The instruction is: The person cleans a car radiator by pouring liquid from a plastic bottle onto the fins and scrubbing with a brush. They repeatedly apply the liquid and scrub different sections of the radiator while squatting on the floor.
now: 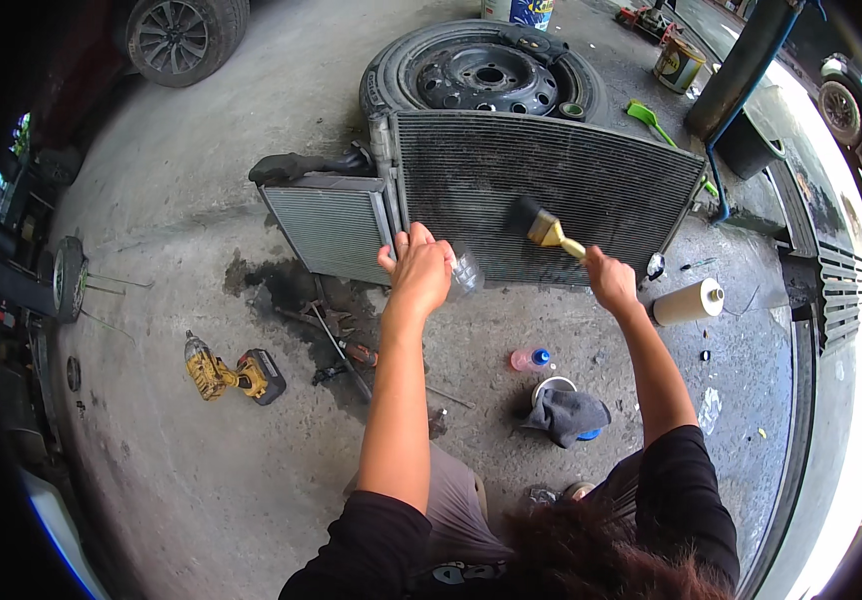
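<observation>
My right hand is closed round the yellow handle of a flat paintbrush. Its dark bristles lie against the finned face of a large, dark car radiator, which leans upright on a tyre. At the radiator's lower left, my left hand has its fingers curled, and a clear plastic container sticks out from its thumb side; its full shape is hidden. Just left of that hand stands a smaller, lighter finned panel, with a black hose-like part lying along its top.
Behind the radiator lies a wheel. A yellow cordless impact driver and several metal tools lie on the left floor. Nearer me are a small pink bottle and a grey cloth over a container. A beige cylinder lies at right.
</observation>
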`<state>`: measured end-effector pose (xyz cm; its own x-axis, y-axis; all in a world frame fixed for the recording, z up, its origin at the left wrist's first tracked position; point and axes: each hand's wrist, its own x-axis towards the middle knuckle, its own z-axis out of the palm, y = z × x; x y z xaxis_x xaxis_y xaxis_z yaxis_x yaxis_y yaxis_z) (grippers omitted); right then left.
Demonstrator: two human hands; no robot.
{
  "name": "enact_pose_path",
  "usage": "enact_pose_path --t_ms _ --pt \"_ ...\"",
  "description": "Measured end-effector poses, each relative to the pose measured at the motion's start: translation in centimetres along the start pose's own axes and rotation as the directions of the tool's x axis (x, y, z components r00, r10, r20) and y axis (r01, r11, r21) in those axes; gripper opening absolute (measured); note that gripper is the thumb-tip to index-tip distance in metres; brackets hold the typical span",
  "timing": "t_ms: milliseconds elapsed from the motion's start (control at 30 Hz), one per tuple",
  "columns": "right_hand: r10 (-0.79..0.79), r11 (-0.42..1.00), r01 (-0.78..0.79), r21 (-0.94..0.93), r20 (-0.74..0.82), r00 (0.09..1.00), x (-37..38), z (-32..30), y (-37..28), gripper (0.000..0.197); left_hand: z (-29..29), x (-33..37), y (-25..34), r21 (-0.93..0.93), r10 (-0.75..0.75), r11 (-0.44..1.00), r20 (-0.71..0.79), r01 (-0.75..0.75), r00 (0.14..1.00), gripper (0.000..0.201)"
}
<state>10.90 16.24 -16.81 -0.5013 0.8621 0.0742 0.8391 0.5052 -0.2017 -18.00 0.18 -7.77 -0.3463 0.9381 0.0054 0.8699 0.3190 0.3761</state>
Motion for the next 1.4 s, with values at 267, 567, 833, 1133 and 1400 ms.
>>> enact_pose_path --t_ms 267,567,833,1133,1400 --pt "0.009 0.991 -0.029 0.128 0.155 0.988 -0.6 0.9 -1.7 0.029 -0.2 3.1 3.1 0.177 0.380 0.906 0.059 -0.384 0.923 0.009" --pt "0.055 0.922 -0.113 0.371 0.162 0.985 2.4 -3.5 -2.8 0.039 -5.7 11.2 8.5 0.433 0.431 0.670 0.435 -0.603 0.791 0.011" --pt "0.110 0.862 -0.220 0.456 0.255 0.961 3.7 -5.0 -3.0 0.037 -6.1 14.4 11.4 0.505 0.376 0.609 0.495 -0.612 0.783 0.003" --pt "0.073 0.852 -0.131 0.507 0.134 0.988 3.3 -8.3 -4.1 0.027 -7.4 17.6 14.2 0.613 0.222 0.588 0.505 -0.528 0.834 0.011" --pt "-0.089 0.977 0.137 0.161 -0.278 0.956 2.4 -11.7 -5.6 0.015 -9.1 16.3 11.6 0.574 0.249 0.730 0.283 -0.372 0.926 0.005"
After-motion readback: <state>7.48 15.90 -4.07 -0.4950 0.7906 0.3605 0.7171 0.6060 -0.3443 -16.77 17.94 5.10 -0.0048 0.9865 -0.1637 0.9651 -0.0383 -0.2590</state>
